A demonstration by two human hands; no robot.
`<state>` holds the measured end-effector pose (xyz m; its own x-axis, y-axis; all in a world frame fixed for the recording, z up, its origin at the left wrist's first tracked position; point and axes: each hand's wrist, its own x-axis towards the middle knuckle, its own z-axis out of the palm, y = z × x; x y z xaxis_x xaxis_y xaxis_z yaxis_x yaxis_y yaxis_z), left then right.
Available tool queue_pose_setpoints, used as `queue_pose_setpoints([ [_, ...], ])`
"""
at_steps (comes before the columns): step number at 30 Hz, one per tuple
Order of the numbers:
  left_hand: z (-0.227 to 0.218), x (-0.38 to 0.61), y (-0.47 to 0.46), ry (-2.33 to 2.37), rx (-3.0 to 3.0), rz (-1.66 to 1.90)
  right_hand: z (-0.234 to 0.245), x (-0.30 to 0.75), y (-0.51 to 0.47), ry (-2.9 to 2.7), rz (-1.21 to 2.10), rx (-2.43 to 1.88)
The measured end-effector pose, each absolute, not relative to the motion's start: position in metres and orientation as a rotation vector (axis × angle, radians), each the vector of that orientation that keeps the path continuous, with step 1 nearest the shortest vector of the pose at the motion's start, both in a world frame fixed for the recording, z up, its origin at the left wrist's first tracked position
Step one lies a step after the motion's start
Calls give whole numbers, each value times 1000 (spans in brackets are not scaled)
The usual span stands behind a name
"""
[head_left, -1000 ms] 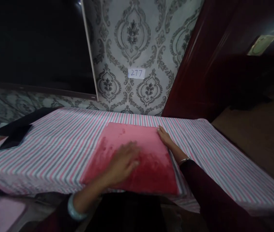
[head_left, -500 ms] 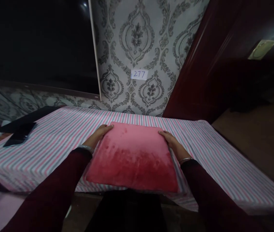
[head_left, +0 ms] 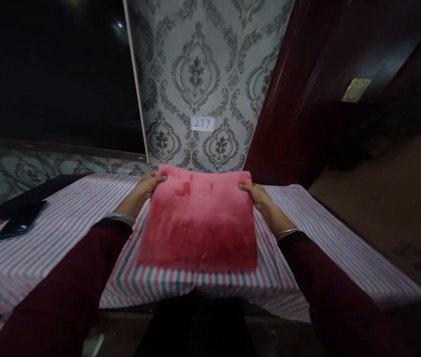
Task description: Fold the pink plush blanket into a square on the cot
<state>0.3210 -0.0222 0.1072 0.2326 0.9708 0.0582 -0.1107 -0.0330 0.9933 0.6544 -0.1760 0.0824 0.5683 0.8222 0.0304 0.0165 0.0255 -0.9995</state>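
A soft, plush pink-and-red folded cloth (head_left: 199, 223) is in front of me, with a flat, nearly square shape. By its upper left corner, my left hand (head_left: 150, 186) grips it, thumb on top and fingers hidden beneath. My right hand (head_left: 257, 195) pinches the upper right edge the same way. The cloth's far edge is raised and tilted up, while its near edge lies low, close to the front of the striped cover (head_left: 72, 218). Whether the cloth is a cover or a blanket, I cannot tell.
The striped cover drapes over a long low surface. A dark phone-like slab (head_left: 20, 225) lies at its left end. Behind are a large dark television (head_left: 54, 74), patterned wallpaper (head_left: 195, 69) with a paper label (head_left: 202, 124), and a dark red panel (head_left: 288, 124) on the right.
Both hands have lifted the cloth's far edge, so it stands higher and more tilted. Its near edge has moved back from the front edge of the striped cover. The view has shifted slightly.
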Motion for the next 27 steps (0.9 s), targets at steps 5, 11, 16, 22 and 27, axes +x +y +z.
queue_pose_setpoints([
  [5,185,304,-31,743,1726,1450,148,671,-192,-1018,173,-1212],
  [11,126,250,-68,686,2268,1373,72,649,-265,-1323,-281,-1284],
  [16,-3,208,-110,671,2483,937,-59,628,-327,-1535,-74,-1444],
  [22,-32,203,-133,956,1997,963,-72,611,-354,-1161,273,-1684],
  [27,-20,226,-129,1205,1714,1028,-52,601,-343,-1120,353,-1785],
])
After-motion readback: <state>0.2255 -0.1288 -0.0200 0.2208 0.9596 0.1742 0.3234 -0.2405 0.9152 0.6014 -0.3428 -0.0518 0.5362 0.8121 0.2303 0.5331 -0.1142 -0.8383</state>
